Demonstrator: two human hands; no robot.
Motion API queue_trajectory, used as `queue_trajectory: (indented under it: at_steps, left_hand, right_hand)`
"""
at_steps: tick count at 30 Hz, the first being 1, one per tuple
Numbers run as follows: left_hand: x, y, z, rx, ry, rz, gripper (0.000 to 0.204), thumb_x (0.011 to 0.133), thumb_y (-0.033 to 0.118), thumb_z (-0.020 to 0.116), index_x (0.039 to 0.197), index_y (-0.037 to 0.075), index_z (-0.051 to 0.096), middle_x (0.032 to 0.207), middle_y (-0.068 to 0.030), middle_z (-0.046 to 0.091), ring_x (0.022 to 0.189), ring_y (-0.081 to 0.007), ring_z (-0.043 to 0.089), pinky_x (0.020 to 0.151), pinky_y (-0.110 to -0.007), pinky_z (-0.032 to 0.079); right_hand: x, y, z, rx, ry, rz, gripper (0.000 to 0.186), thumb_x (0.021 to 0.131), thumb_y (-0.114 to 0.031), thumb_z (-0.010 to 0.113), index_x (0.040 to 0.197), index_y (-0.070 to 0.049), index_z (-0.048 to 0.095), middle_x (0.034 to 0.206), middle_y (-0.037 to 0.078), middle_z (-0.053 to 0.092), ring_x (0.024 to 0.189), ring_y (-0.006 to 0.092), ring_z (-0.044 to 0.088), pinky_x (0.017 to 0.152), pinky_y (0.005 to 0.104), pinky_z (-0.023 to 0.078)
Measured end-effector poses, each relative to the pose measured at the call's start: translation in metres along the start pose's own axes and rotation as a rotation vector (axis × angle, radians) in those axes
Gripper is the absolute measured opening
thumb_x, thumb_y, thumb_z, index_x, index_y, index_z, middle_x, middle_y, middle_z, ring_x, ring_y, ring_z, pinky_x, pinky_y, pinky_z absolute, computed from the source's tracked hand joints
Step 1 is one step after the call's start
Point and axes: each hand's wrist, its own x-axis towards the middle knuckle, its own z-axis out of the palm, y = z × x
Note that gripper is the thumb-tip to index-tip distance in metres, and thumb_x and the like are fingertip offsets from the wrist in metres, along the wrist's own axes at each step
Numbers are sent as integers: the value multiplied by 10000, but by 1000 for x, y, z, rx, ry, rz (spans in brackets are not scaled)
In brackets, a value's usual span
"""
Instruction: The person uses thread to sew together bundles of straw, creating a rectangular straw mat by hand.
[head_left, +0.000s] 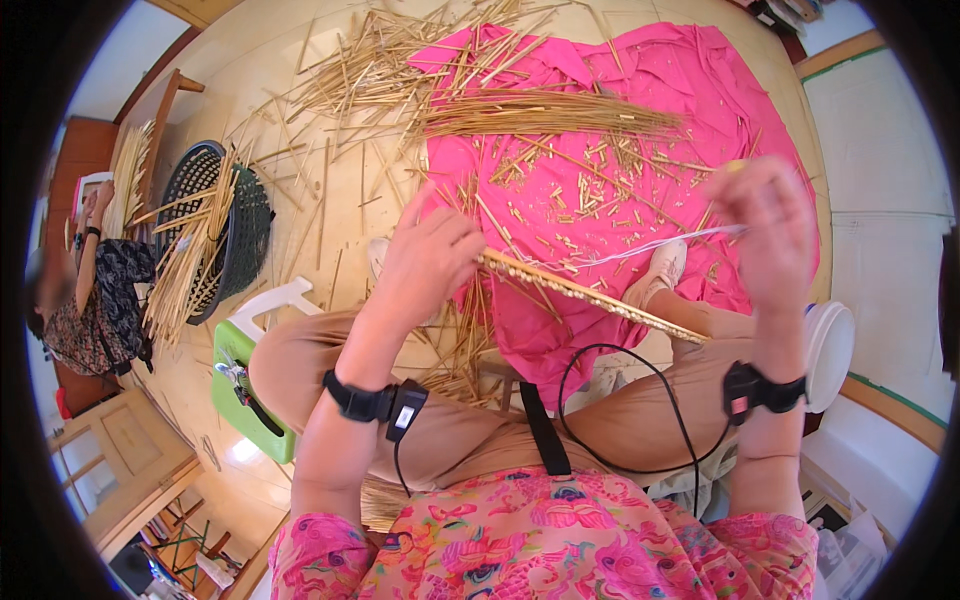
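My left hand [425, 260] is closed round the left end of a narrow strip of straw stalks [590, 293], with a row of pale knots or cut ends along its edge. The strip slants down to the right over my lap, its far end near my right knee. White thread [650, 247] runs from near the strip up to my right hand [765, 225], which is raised at the right and blurred by motion. Its fingers are closed on the thread. A small yellow spot shows at its fingertips, too blurred to name.
A pink cloth [740, 110] on the floor bears a straw bundle [560, 113] and short cut pieces. Loose stalks [370, 75] lie beyond. Left are a dark basket [255, 215] of straw, a green stool [232, 385] with scissors, and another person [85, 300]. A white bucket [830, 355] stands right.
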Motion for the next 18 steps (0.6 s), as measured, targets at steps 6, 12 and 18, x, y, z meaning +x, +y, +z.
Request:
queue_trajectory:
  at_steps: [6,12,18]
  left_hand:
    - [-10,41,-45,-39,-63,166,119,683,75,625,785,100,569,847,-15,565,875,-197,580,872,-354,484]
    - [-29,53,-46,78,-44,275,115,676,82,639,759,120,569,856,6,584,872,-144,600,812,-309,504]
    - [-33,53,-42,105,-45,277,119,683,67,661,746,136,587,875,16,623,878,-134,615,832,-302,489]
  right_hand:
    - [6,18,-137,796,185,203,140,1020,-148,416,1016,-28,488,694,-36,380,528,20,341,411,160,262]
    - [15,63,-221,891,115,353,154,1029,-105,368,938,-7,445,673,-13,348,484,39,292,371,184,211]
    - [24,75,-231,729,404,385,152,1023,-83,358,900,-22,424,678,1,332,503,61,274,403,196,219]
